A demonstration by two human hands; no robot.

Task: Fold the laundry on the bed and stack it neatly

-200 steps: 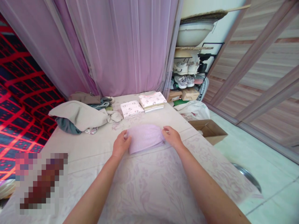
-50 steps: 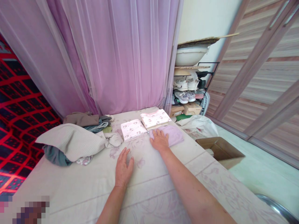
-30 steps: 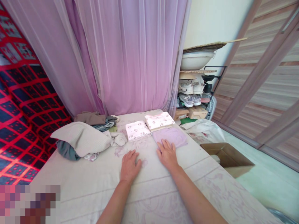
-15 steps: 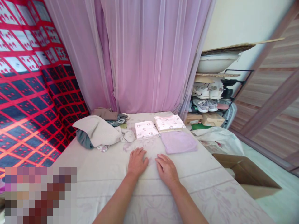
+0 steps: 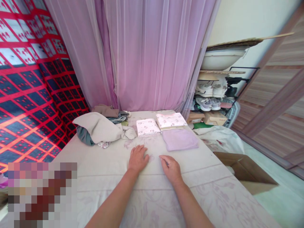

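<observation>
My left hand point(image 5: 138, 159) lies palm down on the pale floral bed sheet point(image 5: 114, 185), fingers stretched out and thumb apart. Beside it, my right hand point(image 5: 171, 169) rests on its side, fingers curled in toward the thumb and no object showing in them. Beyond the hands sits a folded white printed cloth point(image 5: 148, 127). To its right are another folded printed cloth point(image 5: 171, 120) and, just in front of that, a folded lilac cloth point(image 5: 180, 140). A crumpled pile with a beige garment point(image 5: 101, 128) on top lies at the left; part of the pile is hidden underneath.
A purple curtain point(image 5: 152, 57) hangs behind the bed, and a red-and-dark patterned cloth point(image 5: 26, 91) at the left. Past the right edge stand an open cardboard box point(image 5: 251, 169), a white plastic bag point(image 5: 222, 137) and a rack with shoes point(image 5: 206, 104). The lower left corner is blurred out.
My right hand has rolled from lying flat onto its side, and its fingers have curled in. My left hand stays flat on the sheet. The view has shifted slightly.
</observation>
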